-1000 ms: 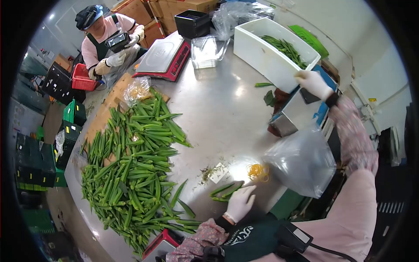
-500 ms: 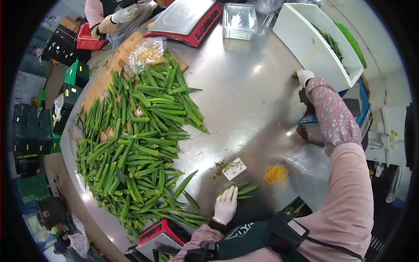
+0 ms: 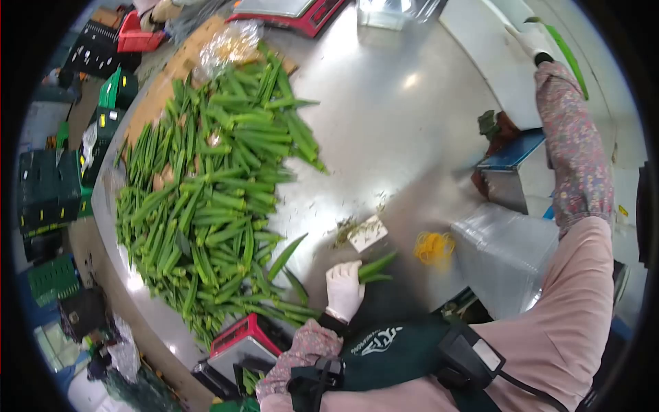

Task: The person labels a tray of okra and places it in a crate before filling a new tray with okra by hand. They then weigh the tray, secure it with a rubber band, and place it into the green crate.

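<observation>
Near the front of the metal table, my left hand (image 3: 345,290), in a white glove, is closed around a few okra pods (image 3: 376,266) whose tips stick out to the right. To its left spreads a large pile of green okra (image 3: 220,178). My right hand (image 3: 532,42), also gloved, is stretched out at the far right over the white bin (image 3: 491,58). Its fingers look apart, though somewhat blurred, and I see nothing held in them. The bin is partly cut off by the frame's top edge.
A white card (image 3: 368,233) lies beside trimmed scraps, with yellow rubber bands (image 3: 434,248) to its right. Clear plastic containers (image 3: 504,247) stand by my right arm. Red scales (image 3: 322,17) (image 3: 241,333) sit at the back and front. Crates (image 3: 51,185) line the left.
My right hand has moved from the bin's near corner up and right over it. My left hand has curled around the okra pods and tilted them up. The whole view has shifted.
</observation>
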`<action>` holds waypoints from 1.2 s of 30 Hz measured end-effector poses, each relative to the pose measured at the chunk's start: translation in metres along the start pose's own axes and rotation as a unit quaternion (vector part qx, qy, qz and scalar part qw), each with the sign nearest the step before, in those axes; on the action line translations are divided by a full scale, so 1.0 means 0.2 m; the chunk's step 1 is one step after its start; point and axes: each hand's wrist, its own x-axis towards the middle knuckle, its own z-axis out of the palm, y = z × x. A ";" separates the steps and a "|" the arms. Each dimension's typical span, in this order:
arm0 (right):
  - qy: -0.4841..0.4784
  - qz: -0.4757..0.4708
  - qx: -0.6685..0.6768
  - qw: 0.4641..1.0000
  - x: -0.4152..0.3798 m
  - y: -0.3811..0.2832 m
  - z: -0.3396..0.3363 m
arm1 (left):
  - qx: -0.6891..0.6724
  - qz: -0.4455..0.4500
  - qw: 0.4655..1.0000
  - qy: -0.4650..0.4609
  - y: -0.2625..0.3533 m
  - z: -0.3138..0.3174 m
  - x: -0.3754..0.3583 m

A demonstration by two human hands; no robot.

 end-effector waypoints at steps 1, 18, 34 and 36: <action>-0.181 -0.016 0.054 0.982 0.08 0.15 0.17 | -0.067 -0.034 0.997 0.029 -0.01 0.00 -0.02; -0.040 -0.097 0.157 0.982 -0.39 0.12 0.29 | -0.372 -0.267 0.877 0.144 -0.16 0.13 -0.23; -0.130 -0.073 0.139 0.979 -0.18 0.16 0.20 | -0.173 -0.350 0.915 0.104 -0.09 -0.01 -0.20; -0.148 -0.060 0.148 0.976 -0.19 0.08 0.12 | -0.177 -0.363 0.910 0.097 -0.11 -0.03 -0.19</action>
